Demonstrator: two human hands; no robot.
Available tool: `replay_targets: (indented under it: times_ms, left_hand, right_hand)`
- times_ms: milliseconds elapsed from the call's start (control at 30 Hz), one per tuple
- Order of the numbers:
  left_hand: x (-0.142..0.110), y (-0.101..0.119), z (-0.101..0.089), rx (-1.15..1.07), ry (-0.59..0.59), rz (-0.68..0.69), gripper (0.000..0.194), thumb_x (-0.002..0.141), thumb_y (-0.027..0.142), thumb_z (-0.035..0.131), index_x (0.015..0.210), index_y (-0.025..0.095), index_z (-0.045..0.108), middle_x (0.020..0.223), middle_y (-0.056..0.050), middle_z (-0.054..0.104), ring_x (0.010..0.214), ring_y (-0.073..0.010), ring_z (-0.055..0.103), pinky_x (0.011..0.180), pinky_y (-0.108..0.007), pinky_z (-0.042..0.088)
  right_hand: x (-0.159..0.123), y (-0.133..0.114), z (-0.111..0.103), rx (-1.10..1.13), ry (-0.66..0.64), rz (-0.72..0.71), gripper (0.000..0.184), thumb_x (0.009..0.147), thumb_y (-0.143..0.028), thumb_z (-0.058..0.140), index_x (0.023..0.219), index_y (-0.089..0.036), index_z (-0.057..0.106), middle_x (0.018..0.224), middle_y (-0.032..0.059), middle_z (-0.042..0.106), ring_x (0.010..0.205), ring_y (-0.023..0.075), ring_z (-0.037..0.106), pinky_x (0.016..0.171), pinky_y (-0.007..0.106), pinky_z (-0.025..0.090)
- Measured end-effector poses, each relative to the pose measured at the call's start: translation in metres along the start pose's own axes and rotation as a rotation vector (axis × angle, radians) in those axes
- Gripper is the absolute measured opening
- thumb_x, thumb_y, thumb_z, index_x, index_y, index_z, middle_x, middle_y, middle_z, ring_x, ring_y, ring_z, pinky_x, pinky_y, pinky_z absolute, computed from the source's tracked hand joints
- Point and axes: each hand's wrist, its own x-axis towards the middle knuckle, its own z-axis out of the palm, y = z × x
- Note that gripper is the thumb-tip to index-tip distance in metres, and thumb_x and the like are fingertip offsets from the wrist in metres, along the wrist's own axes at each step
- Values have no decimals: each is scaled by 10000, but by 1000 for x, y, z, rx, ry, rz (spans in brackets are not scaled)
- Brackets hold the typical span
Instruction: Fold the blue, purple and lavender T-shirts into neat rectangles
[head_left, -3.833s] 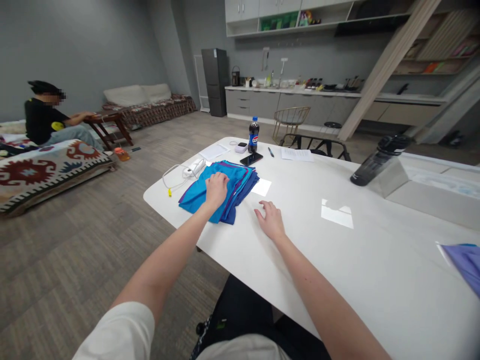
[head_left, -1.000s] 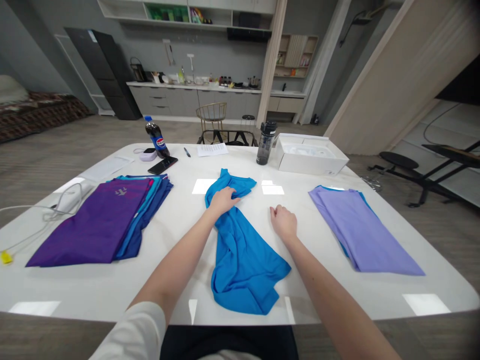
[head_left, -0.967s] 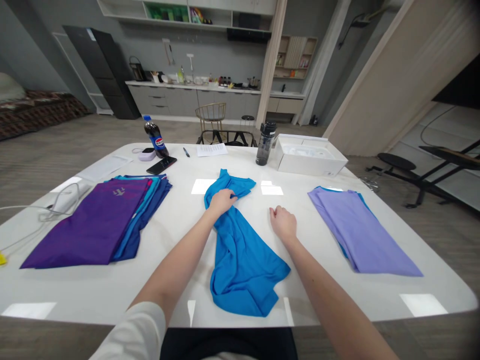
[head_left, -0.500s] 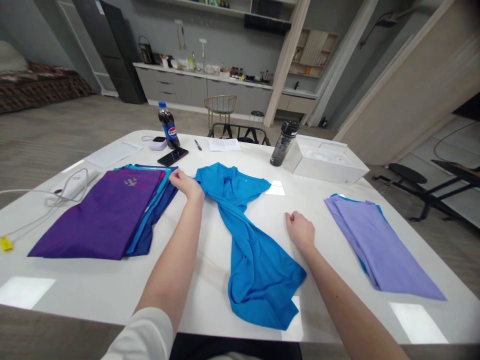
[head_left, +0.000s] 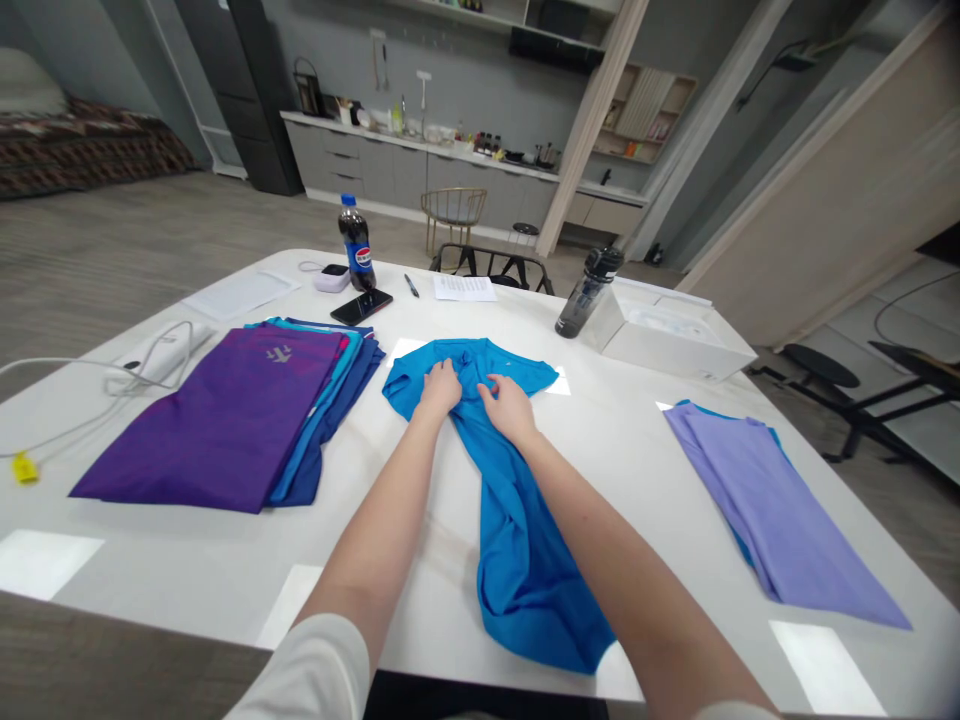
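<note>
A blue T-shirt [head_left: 517, 520] lies twisted and wrinkled on the white table, its neck end spread away from me and its body trailing toward the front edge. My left hand [head_left: 442, 388] is at the upper part of the shirt, near the collar, with its fingers bent down onto the bunched cloth. Just to its right is my right hand [head_left: 508, 408], thumb and forefinger apart over the same twisted section. Left of the shirt is a stack of folded clothes with a purple shirt [head_left: 217, 420] on top. To the right lies a folded lavender garment [head_left: 787, 510] over a blue one.
Along the far side stand a cola bottle [head_left: 357, 245], a phone [head_left: 361, 307], a pen [head_left: 411, 286], a printed sheet [head_left: 465, 289], a dark water bottle [head_left: 589, 295] and a white box [head_left: 667, 335]. A power strip [head_left: 169, 345] with cables lies at the left.
Both hands have come together over the shirt's upper part: the left moved right from beside the stack, the right moved left and opened from a loose fist. The view shifted slightly.
</note>
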Motion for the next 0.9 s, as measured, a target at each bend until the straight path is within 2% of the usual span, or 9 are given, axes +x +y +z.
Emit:
replay_targets:
  times_ms: [167, 300, 367, 467, 533, 600, 700, 800, 900]
  left_hand:
    - [4, -4, 5, -54, 13, 6, 545, 1043, 307, 269, 1537, 116, 396, 1596, -218, 412, 1520, -343, 326, 1220, -565, 259]
    - [13, -9, 6, -61, 17, 8, 556, 1048, 327, 246, 1526, 98, 416, 1553, -230, 470, 1503, -327, 367, 1221, -542, 272]
    - [17, -11, 6, -58, 7, 0, 568, 1047, 355, 263, 1527, 90, 412, 1556, -231, 466, 1504, -325, 364, 1228, -536, 263]
    - [19, -12, 7, -33, -17, -20, 599, 1036, 426, 315, 1537, 111, 405, 1615, -198, 393, 1533, -318, 308, 1250, -524, 219]
    - [19, -10, 8, 9, -38, -34, 641, 1021, 472, 345, 1554, 117, 386, 1649, -181, 334, 1553, -312, 260, 1265, -514, 185]
    - [18, -7, 9, 63, -59, -42, 700, 1003, 514, 371, 1577, 114, 352, 1673, -175, 279, 1567, -313, 217, 1273, -514, 157]
    - [14, -1, 11, 141, -85, -51, 787, 977, 579, 386, 1608, 117, 301, 1697, -170, 203, 1581, -320, 156, 1276, -539, 115]
    - [10, 4, 12, 204, -104, -62, 866, 942, 663, 399, 1627, 147, 271, 1710, -172, 135, 1589, -333, 104, 1269, -578, 84]
    - [6, 7, 13, 248, -113, -74, 919, 898, 749, 405, 1632, 213, 272, 1718, -155, 90, 1591, -352, 65, 1254, -624, 58]
  right_hand:
    - [39, -22, 24, -115, -118, 149, 278, 1010, -380, 531, 1185, -204, 658, 1182, 101, 717, 1098, 257, 650, 921, 357, 445]
    - [39, 5, 6, -56, -15, 107, 203, 1009, -329, 494, 1039, -217, 661, 1004, 68, 742, 982, 229, 664, 839, 314, 448]
    - [34, 38, -19, 13, 83, 69, 213, 995, -336, 484, 999, -201, 649, 975, 77, 733, 927, 222, 656, 820, 309, 452]
    - [19, 113, -63, 147, 163, 15, 275, 960, -413, 494, 1020, -187, 637, 1007, 97, 721, 844, 218, 633, 798, 322, 473]
    - [4, 169, -89, 146, 249, 153, 303, 932, -435, 501, 1030, -180, 634, 1008, 108, 716, 829, 237, 630, 797, 356, 480]
    - [-13, 219, -107, 42, 291, 401, 274, 903, -387, 522, 1003, -167, 651, 982, 129, 710, 886, 272, 636, 819, 384, 476]
    - [-35, 261, -120, -104, 301, 677, 293, 915, -335, 509, 1034, -129, 680, 997, 179, 694, 968, 319, 644, 847, 412, 475]
    - [-43, 256, -118, -222, 429, 662, 392, 949, -296, 448, 1225, -95, 641, 1211, 239, 633, 1138, 344, 604, 945, 439, 456]
    - [-37, 217, -102, -310, 444, 360, 465, 988, -362, 426, 1363, -136, 581, 1378, 219, 568, 1289, 347, 521, 1063, 484, 397]
